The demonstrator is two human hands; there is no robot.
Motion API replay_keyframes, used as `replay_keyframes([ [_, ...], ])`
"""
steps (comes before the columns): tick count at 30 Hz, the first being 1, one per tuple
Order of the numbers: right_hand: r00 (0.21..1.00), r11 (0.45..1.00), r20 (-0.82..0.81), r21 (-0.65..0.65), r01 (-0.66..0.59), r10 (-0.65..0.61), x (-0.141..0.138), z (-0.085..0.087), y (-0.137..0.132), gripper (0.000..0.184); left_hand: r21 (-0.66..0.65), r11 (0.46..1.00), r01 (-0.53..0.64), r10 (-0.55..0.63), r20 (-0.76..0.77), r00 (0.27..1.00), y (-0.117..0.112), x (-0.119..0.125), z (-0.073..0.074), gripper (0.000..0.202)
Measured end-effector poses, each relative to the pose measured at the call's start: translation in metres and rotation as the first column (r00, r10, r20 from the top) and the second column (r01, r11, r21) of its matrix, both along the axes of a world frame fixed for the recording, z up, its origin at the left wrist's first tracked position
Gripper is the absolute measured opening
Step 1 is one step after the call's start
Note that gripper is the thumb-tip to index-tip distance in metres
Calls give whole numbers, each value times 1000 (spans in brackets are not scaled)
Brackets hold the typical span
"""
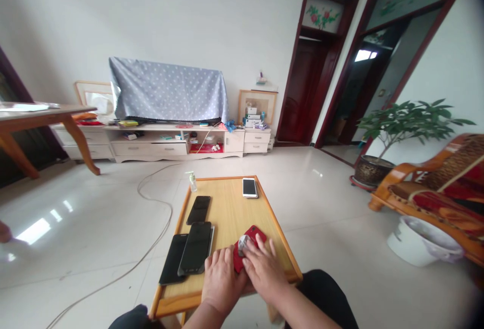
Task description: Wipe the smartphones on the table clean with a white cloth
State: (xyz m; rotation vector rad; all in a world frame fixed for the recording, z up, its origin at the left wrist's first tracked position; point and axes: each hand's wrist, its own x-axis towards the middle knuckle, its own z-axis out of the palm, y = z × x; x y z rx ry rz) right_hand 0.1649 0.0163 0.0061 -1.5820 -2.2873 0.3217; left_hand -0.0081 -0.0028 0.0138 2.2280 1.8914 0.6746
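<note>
Red phone (pixel 258 230) is at the near R part of the counter (pixel 227 208), under both hands. R hand (pixel 266 268): fingers slightly apart, laid on a white wipe (pixel 243 244) against the phone's back. L hand (pixel 222 276): fingers together at the phone's near L edge (underside hidden, so can't tell if clamped). Three dark phones (pixel 195 248) lie on the L side, white phone (pixel 249 187) far R, pump btl (pixel 193 183) far L corner.

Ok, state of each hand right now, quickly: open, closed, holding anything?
Left hand: palm down at the red phone; whether it grips cannot be told.
Right hand: open, fingers on the crumpled whitish wipe atop that phone.
</note>
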Motion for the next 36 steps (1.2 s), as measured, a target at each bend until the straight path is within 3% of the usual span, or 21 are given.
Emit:
replay_keyframes([
  [3, 983, 985, 56, 16, 172, -172, 13, 14, 17, 42, -27, 999, -31, 30, -12, 999, -1, 1, 5, 47],
  [5, 977, 979, 60, 20, 202, -203, 12, 20, 19, 44, -41, 998, -41, 40, -10, 999, -2, 2, 7, 49],
  [8, 1000, 1000, 17, 24, 1, -1, -3, 21, 5, 43, -55, 998, -36, 37, 3, 999, -1, 0, 6, 50],
  [11, 985, 985, -26, 40, -170, 172, -13, 19, -7, 40, -70, 997, -29, 29, 11, 1000, 0, -2, 0, 50],
  [13, 994, 994, -17, 44, -104, 105, -10, 21, -2, 39, -59, 998, -27, 27, 6, 1000, 1, -3, -4, 53],
  [16, 994, 994, 19, 26, 111, -111, -2, 27, 15, 38, -43, 999, -31, 31, -7, 1000, 1, -4, -6, 61],
  [18, 992, 992, 20, 4, 123, -123, -4, 31, 17, 40, -42, 999, -29, 29, -2, 1000, 1, -4, -6, 62],
  [19, 998, 998, 10, -7, 69, -69, -9, 31, 15, 40, -43, 999, -26, 26, 5, 1000, 1, -4, -6, 61],
  [21, 996, 996, -18, -16, -85, 84, -21, 30, 7, 39, -51, 999, -14, 15, 19, 1000, 2, -4, -6, 58],
  [23, 986, 987, -32, -11, -163, 163, -29, 28, 5, 39, -62, 998, -14, 15, 26, 1000, 3, -3, -6, 56],
  [25, 995, 995, -15, -8, -101, 101, -27, 27, 14, 39, -65, 997, -32, 33, 22, 999, 3, -3, -5, 57],
  [30, 977, 977, 25, -4, 213, -213, -5, 20, 48, 43, -76, 996, -47, 48, 13, 999, 3, -2, -2, 60],
  [32, 979, 979, 11, 33, 202, -202, -4, 12, 42, 43, -65, 997, -41, 42, 15, 999, 4, -3, -3, 58],
  [36, 998, 992, -47, 118, 39, -34, -11, 2, 11, 34, -38, 999, -24, 25, 13, 1000, 6, -5, -7, 49],
])
